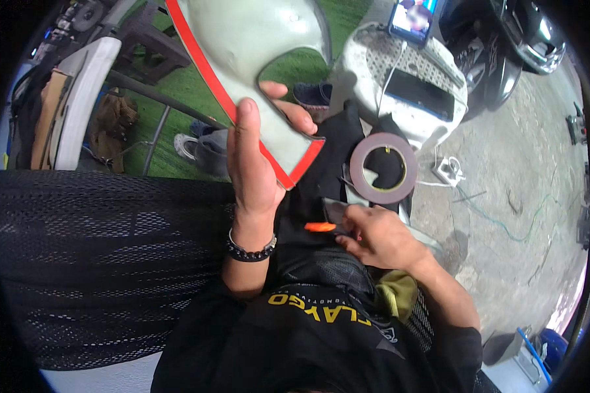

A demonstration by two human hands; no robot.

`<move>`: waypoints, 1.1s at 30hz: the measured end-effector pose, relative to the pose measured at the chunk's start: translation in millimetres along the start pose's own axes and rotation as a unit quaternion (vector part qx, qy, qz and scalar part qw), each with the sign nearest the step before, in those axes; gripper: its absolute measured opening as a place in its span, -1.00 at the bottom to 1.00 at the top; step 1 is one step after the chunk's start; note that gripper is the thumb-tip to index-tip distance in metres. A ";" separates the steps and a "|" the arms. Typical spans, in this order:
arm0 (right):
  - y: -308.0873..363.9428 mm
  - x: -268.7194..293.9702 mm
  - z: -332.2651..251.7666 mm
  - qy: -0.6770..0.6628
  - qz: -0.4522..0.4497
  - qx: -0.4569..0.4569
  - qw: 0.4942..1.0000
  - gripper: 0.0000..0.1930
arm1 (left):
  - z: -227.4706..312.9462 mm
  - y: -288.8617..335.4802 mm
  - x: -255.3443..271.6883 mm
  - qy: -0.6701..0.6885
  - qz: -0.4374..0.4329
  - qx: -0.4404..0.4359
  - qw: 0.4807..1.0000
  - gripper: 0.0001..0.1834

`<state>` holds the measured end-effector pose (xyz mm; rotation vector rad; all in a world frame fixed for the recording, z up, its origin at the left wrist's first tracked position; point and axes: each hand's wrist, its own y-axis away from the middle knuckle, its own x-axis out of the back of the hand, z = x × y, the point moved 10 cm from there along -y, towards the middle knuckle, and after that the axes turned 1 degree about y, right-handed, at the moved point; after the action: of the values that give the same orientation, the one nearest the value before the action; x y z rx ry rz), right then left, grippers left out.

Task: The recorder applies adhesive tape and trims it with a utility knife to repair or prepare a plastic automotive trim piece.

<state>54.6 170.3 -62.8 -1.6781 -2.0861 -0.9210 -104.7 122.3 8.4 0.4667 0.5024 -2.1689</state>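
Observation:
My left hand (252,157) grips a pale grey-green curved panel (242,39), thumb on its face and fingers round the cut-out edge. Red strips of tape (203,62) run along its long left edge and across its narrow lower end. Over my lap, my right hand (383,239) is closed, its fingers curled at a grey flat piece (335,211) and a small orange piece (320,227). What exactly the fingers pinch is hidden. A large roll of tape (357,167), maroon-grey with a yellowish inner ring, rests on my right leg just beyond that hand.
A white stool (367,62) ahead bears a dark phone (418,95), a lit phone (413,18) and a white cable. A white power strip (447,170) lies on the concrete floor. Black mesh seating (111,262) is at left, a dark motorcycle (498,59) at far right.

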 end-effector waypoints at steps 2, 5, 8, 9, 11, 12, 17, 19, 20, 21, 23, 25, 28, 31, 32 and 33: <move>-4.6 32.7 4.6 -0.128 0.096 0.016 0.987 -0.88 | 6.4 -4.9 -4.7 -0.004 0.009 -0.012 1.000 -0.56; 9.5 67.8 15.6 -0.291 0.177 -0.015 0.940 -0.85 | 9.1 -3.6 -24.9 0.013 0.003 -0.025 1.000 -0.56; 20.1 88.2 15.2 -0.273 0.257 0.040 0.926 -0.81 | -0.2 1.6 -34.5 0.069 0.017 -0.044 0.996 -0.51; 14.1 88.1 12.3 -0.277 0.279 0.060 0.917 -0.83 | -3.0 4.8 -27.5 0.094 0.039 -0.032 0.994 -0.49; -0.3 83.9 13.5 -0.312 0.288 0.102 0.899 -0.84 | -2.8 8.6 -30.9 0.082 0.016 -0.076 0.994 -0.48; -1.8 92.8 8.0 -0.287 0.296 0.107 0.905 -0.84 | -4.0 9.5 -36.0 0.021 0.004 -0.098 0.995 -0.47; 10.8 90.6 -12.8 -0.313 0.295 0.133 0.893 -0.83 | -3.1 31.7 -52.1 -0.022 0.011 -0.116 0.993 -0.48; 20.9 98.9 -20.6 -0.280 0.336 0.169 0.883 -0.86 | -3.3 34.9 -55.7 -0.017 -0.010 -0.129 0.991 -0.50; 20.5 94.5 -17.9 -0.267 0.335 0.163 0.889 -0.87 | -3.0 37.8 -55.4 -0.021 -0.013 -0.131 0.991 -0.51; 22.0 96.7 -15.8 -0.266 0.331 0.161 0.891 -0.87 | -5.7 37.6 -60.7 -0.024 -0.015 -0.134 0.991 -0.52; 24.4 98.9 -14.1 -0.269 0.326 0.152 0.894 -0.88 | -0.3 35.2 -64.8 -0.006 0.010 -0.122 0.992 -0.60; 34.0 119.5 -14.7 -0.218 0.373 0.158 0.888 -0.90 | 5.0 30.5 -77.9 -0.096 -0.042 -0.118 0.987 -0.62; 43.0 145.9 -3.0 -0.249 0.376 0.090 0.888 -0.91 | 6.2 19.1 -85.6 -0.070 -0.062 -0.104 0.990 -0.66; 57.3 164.9 -39.0 -0.158 0.378 0.138 0.902 -0.90 | 26.9 26.1 -103.2 -0.097 -0.070 -0.119 0.986 -0.64; 59.4 165.9 -41.6 -0.210 0.389 0.127 0.888 -0.90 | 23.5 24.8 -105.9 -0.094 -0.075 -0.088 0.989 -0.65; 61.5 172.6 -44.2 -0.143 0.420 0.175 0.879 -0.91 | 18.8 23.1 -105.9 -0.090 -0.077 -0.064 0.991 -0.66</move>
<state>60.5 278.2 91.7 -2.2629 -1.2722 -0.0184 -27.9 168.8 71.9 0.1632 0.5888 -2.2836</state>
